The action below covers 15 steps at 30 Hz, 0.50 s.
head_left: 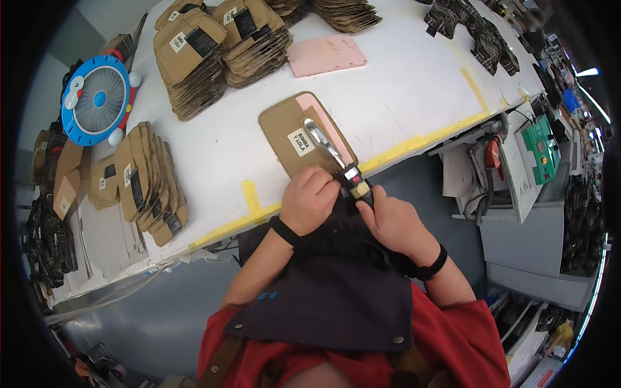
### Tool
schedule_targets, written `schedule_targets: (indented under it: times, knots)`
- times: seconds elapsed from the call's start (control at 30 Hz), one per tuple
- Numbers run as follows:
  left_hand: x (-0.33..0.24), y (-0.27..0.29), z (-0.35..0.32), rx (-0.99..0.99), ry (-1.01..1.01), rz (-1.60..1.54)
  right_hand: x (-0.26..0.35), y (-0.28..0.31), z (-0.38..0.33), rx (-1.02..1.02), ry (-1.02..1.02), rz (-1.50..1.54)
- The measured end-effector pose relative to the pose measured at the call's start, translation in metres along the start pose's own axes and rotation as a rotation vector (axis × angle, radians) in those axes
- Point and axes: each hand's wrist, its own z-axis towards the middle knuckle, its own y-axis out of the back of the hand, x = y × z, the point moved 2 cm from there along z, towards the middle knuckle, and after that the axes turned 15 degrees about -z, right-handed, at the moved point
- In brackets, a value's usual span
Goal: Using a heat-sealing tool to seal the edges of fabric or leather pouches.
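1. Head view, handling: the tan pouch (291, 132) is lying flat on the white table (401, 97) near its yellow-taped edge (414, 142). It is looking light, thin and floppy, probably best taken by its edges or pressed flat under a palm. The metal tool (326, 145), with its dark and yellow handle, is looking rigid and fairly light; the handle is the obvious place to grip.
2. Head view, hands: the left hand (309, 199) is curling closed at the pouch's near edge, beside the handle. The right hand (391, 220) is closing around the handle's lower end; the fingertips are hidden.
3. Head view, appearance: the pouch is showing a white label, a pink panel along one side and rounded corners.
4. Head view, surroundings: stacks of like pouches (220, 48), a pink card (326, 55) and a blue fan (97, 97) are sitting farther back.
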Motion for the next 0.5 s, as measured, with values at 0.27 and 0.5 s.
schedule_targets:
  times: [0.27, 0.5]
  knots:
    - [-0.004, 0.001, 0.002, -0.013, -0.016, 0.000, -0.001, 0.026, -0.002, 0.083, 0.029, -0.027]
    - [-0.003, 0.000, 0.006, -0.005, -0.009, -0.010, 0.013, 0.031, 0.097, 0.083, 0.008, 0.086]
